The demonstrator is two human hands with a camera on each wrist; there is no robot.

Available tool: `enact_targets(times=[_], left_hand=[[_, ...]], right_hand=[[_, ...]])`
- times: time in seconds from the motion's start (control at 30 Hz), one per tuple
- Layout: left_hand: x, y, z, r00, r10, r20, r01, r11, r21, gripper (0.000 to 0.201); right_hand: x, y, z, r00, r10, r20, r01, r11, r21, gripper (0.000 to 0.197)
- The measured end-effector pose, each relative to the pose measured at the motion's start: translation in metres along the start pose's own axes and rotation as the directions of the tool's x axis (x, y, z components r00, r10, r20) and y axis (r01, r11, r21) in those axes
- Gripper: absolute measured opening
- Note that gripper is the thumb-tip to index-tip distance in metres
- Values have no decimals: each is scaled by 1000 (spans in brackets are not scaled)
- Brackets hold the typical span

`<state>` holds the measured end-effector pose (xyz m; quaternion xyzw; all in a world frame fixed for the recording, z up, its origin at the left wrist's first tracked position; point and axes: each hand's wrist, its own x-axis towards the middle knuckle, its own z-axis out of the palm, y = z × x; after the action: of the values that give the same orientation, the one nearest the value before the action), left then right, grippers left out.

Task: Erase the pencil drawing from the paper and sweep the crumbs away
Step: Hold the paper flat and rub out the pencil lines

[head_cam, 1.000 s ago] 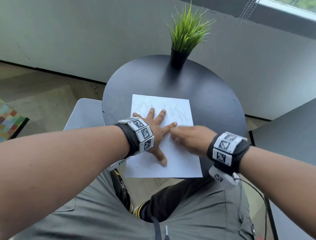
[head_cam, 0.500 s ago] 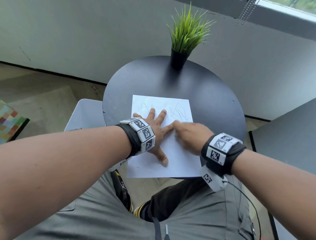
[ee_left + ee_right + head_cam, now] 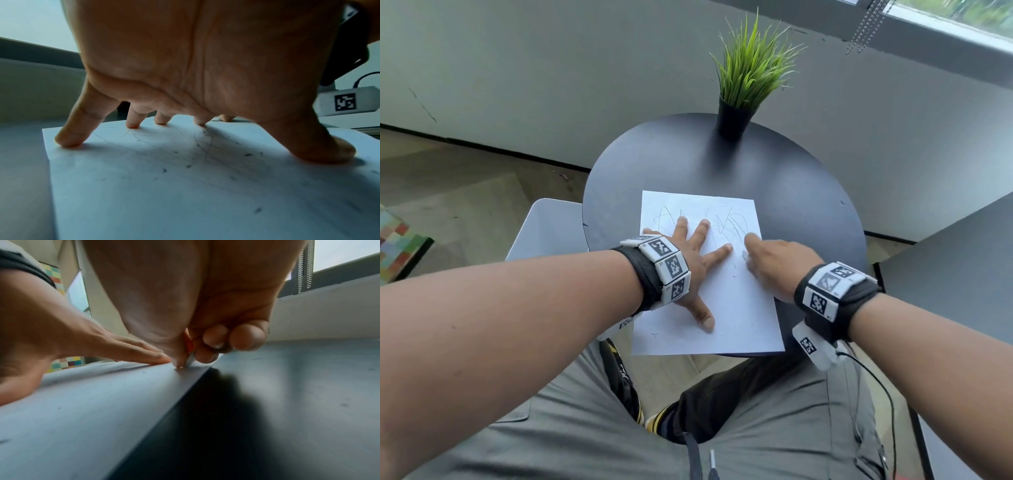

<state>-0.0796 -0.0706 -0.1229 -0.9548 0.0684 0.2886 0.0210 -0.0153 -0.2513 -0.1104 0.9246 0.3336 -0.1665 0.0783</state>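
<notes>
- Left hand (image 3: 688,270) lies flat with fingers spread, pinning the paper (image 3: 736,318) on the round table (image 3: 808,192) so it cannot slide.
- Right hand (image 3: 774,267) pinches a small eraser (image 3: 190,353), pressing it onto the pencil drawing (image 3: 726,222) near the sheet's right edge.
- Dark crumbs (image 3: 205,160) lie scattered, unswept.

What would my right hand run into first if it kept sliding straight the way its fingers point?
Your right hand points up and leftward across the paper, over the pencil scribbles. Past the sheet's far edge the dark table looks free; the potted plant probably stands in that line farther on, though depth is unclear.
</notes>
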Motion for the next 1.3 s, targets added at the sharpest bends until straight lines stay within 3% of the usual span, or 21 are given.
enact_targets(times=[0.07,0.13,0.17,0.27,0.33,0.47,0.5,0.57,0.63,0.77,0.8,0.93,1.13,1.2,1.3], left_hand=[[-2,0,0,1000,-2,5,2,1000,1,145],[-2,-1,1,1000,1,0,-1,1000,-5,145],[-1,-1,1,1000,2,-4,-2,1000,-7,145],[0,-1,0,1000,4,-5,-4,1000,-4,144],[0,0,0,1000,-2,-1,2,1000,-2,144],[0,0,1,1000,-3,-7,3,1000,-5,145],[1,0,1,1000,-1,-6,1,1000,-6,145],[0,0,1,1000,-1,2,1,1000,-6,144],[-1,0,1,1000,-3,8,3,1000,-3,144],[-2,-1,2,1000,-7,-2,7,1000,-19,143],[-2,-1,1,1000,-6,4,6,1000,-21,143],[-5,3,1,1000,-7,8,7,1000,-20,141],[-10,-20,14,992,97,-75,-93,994,55,134],[-11,-21,17,993,87,-81,-86,996,15,135],[-8,-18,18,990,97,-99,-96,995,9,139]], right_hand=[[-10,-10,5,995,-97,14,97,995,-7,12],[-31,-32,14,954,-289,83,291,957,-15,10],[-35,-34,15,940,-324,110,328,944,-22,10],[-13,-10,2,991,-120,52,122,991,-45,11],[-8,-5,0,998,-62,9,63,997,-42,9],[-32,-39,14,945,-306,118,315,946,-74,13],[-32,-34,11,951,-283,124,295,951,-90,12],[-13,-14,2,992,-102,68,107,991,-76,10],[-8,-9,-2,999,10,43,-9,1000,-7,11],[-32,-47,13,969,-220,111,214,975,62,12],[-33,-45,13,971,-210,114,202,976,76,15],[-11,0,3,998,50,48,-53,996,78,22],[-10,18,4,990,140,-12,-139,988,67,20],[-15,2,9,998,57,-24,-56,997,46,18],[-37,-38,14,968,-249,10,249,968,-4,11]])
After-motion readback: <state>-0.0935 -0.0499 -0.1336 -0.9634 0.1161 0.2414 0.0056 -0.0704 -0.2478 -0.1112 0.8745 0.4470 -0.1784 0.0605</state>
